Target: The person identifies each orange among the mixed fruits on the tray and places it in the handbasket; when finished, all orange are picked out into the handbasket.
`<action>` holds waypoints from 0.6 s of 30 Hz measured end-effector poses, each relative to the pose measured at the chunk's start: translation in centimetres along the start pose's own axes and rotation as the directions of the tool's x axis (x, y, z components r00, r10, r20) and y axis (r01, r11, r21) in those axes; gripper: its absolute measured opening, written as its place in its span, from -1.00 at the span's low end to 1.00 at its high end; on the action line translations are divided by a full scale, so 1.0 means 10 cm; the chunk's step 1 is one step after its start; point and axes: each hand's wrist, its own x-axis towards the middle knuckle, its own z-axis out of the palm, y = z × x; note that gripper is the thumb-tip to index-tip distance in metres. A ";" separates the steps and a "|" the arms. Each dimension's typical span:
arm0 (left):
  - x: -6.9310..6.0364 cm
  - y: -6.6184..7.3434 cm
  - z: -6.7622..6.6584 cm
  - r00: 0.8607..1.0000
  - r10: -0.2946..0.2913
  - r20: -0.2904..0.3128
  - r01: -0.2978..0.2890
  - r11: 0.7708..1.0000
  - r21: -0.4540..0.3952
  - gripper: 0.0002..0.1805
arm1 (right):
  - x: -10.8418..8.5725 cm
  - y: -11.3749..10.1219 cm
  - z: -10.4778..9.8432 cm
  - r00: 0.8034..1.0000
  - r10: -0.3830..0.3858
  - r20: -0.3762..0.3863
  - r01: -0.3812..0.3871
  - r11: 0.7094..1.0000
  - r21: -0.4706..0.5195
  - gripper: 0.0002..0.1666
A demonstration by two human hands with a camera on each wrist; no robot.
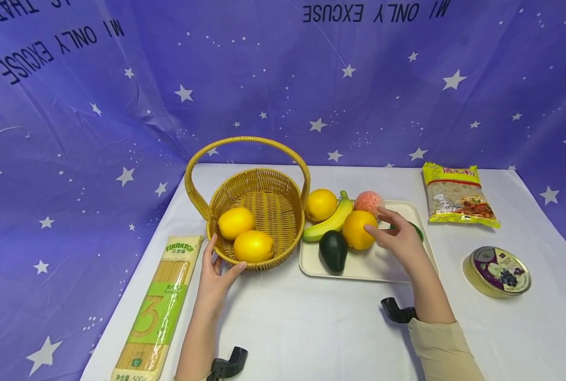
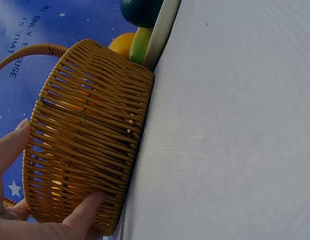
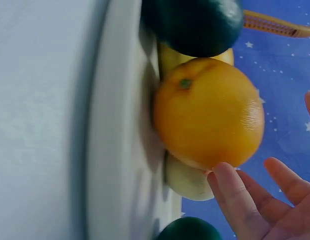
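The left hand touches the near left side of the wicker basket, thumb on the rim and fingers spread; in the left wrist view the hand rests against the woven wall. Two yellow lemon-like fruits lie inside the basket. Over the cream tray, the right hand is at the right side of an orange, fingers apart. In the right wrist view, fingertips of the hand are by the orange's lower edge; whether they touch it is unclear.
Around the orange lie a dark green avocado, a banana, another orange fruit, a reddish round fruit and a partly hidden green item. A noodle pack lies left; a yellow bag and round tin stand right.
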 end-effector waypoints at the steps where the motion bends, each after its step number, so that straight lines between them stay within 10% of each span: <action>1: 0.00 0.00 0.00 1.000 0.002 0.000 -0.002 1.000 0.000 0.10 | 0.01 0.01 0.01 1.000 0.008 0.011 -0.008 1.000 -0.018 -0.03; 18: 0.00 -0.02 0.00 1.000 0.011 0.009 -0.011 1.000 -0.011 0.11 | 0.09 0.13 0.19 0.998 0.054 0.042 -0.053 0.998 -0.030 0.05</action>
